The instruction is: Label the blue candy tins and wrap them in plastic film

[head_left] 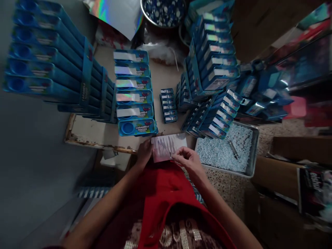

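Note:
My left hand grips the left edge of a shiny silvery-pink sticker sheet close to my body. The thumb and fingers of my right hand are pinched together at the sheet's lower right; anything small between them is too unclear to tell. Just beyond the sheet stands a row of blue boxes. Silvery strips lie across the tops of several; the nearest one has a bare top with a round blue spot.
Tall stacks of blue boxes stand at the left and right. A metal tray of pale blue pellets sits right of my hands. A metal bowl of wrapped pieces is at the back; cardboard boxes lie right.

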A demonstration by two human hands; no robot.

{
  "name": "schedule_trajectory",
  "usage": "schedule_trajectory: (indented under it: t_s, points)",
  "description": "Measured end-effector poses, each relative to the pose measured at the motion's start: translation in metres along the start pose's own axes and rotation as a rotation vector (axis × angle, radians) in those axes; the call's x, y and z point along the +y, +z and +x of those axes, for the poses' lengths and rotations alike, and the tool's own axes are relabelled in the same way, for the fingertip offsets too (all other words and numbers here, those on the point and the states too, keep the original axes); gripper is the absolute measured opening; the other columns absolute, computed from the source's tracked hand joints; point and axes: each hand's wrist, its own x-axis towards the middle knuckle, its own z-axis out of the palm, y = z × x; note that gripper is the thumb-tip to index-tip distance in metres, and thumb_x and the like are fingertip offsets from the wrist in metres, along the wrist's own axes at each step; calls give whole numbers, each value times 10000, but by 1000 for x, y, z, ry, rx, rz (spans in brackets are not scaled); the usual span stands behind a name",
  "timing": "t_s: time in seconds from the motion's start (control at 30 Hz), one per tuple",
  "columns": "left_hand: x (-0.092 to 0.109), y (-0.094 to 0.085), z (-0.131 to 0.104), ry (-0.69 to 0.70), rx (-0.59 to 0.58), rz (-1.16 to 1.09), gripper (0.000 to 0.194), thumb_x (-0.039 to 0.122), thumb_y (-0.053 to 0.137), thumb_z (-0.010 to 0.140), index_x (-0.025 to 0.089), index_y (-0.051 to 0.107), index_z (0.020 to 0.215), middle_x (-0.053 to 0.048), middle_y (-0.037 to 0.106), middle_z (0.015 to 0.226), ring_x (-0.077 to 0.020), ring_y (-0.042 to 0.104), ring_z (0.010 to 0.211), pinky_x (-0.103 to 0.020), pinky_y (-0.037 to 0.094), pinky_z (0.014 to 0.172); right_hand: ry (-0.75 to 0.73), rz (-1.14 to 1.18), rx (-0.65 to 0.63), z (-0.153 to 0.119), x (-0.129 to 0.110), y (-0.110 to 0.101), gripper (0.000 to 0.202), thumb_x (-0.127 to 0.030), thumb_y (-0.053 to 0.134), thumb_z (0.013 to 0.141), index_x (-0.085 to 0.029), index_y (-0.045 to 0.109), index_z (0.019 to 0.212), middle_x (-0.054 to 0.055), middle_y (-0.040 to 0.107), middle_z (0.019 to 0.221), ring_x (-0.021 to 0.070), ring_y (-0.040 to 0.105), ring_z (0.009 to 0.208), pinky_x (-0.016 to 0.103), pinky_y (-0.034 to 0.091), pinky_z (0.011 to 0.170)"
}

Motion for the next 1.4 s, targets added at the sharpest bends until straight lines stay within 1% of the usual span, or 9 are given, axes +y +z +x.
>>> schedule_trajectory:
  t_s: [0.07,0.17,0.27,0.4,0.5,0.6,0.8,0.97,1.4]
  points:
    - [12,-17,-28,-13,-65,-84,424,582,669,832,182,758,939,-142,771,1050,-311,693,1078,-370,546,891,29,87,-68,-8,-20,1,321,-452,833,716,-199,637,737,-36,591,611,99,430,527,230,316,526]
    - [35,-38,-66,-133,-360,-455,697,756,628,811,171,731,1175,-171,763,1110,-320,728,1017,-426,580,877,37,130,-118,-17,-39,9,334,-451,856,712,-195,643,735,-36,598,606,87,423,514,222,322,516]
    - [61,-50,-88,-185,-522,-682,710,698,816,667,184,745,1151,-161,770,1084,-315,736,961,-437,587,877,43,125,-116,-26,-49,20,346,-461,869,690,-200,646,728,-30,602,613,95,450,523,222,349,510]
    - [84,-63,-102,-149,-355,-516,407,476,939,576,189,754,798,-80,760,788,-240,706,730,-359,585,729,81,124,-78,-33,-55,34,392,-494,892,641,-206,640,726,-25,612,636,106,483,532,228,379,497]
    - [98,-78,-112,-68,-322,-450,338,495,891,644,207,748,746,-65,741,733,-225,681,669,-333,559,640,66,102,-53,-34,-62,42,406,-522,890,649,-197,654,703,-29,584,588,95,442,497,229,366,476]
    - [119,-97,-123,1,-253,-404,328,521,854,684,217,773,776,-75,752,744,-241,689,669,-342,558,621,-74,51,39,-34,-81,53,377,-531,859,707,-193,693,700,-20,581,578,93,429,491,229,344,457]
    - [175,-133,-125,275,62,-260,251,461,783,781,212,769,755,-25,701,651,-179,625,588,-287,510,579,-422,-246,237,-29,-144,87,281,-474,751,849,-207,740,760,-11,600,595,114,488,508,231,379,446]
    - [194,-147,-106,303,37,-305,203,333,778,791,186,698,677,6,664,626,-108,551,552,-215,434,542,-478,-470,277,-16,-169,101,273,-416,720,873,-187,708,728,-50,534,514,91,503,445,197,354,418]
    - [184,-140,-84,213,-107,-459,237,343,795,769,165,681,663,3,637,638,-95,513,580,-206,397,566,-360,-446,224,4,-161,96,325,-464,757,835,-200,617,706,-60,512,522,91,513,405,195,339,378]
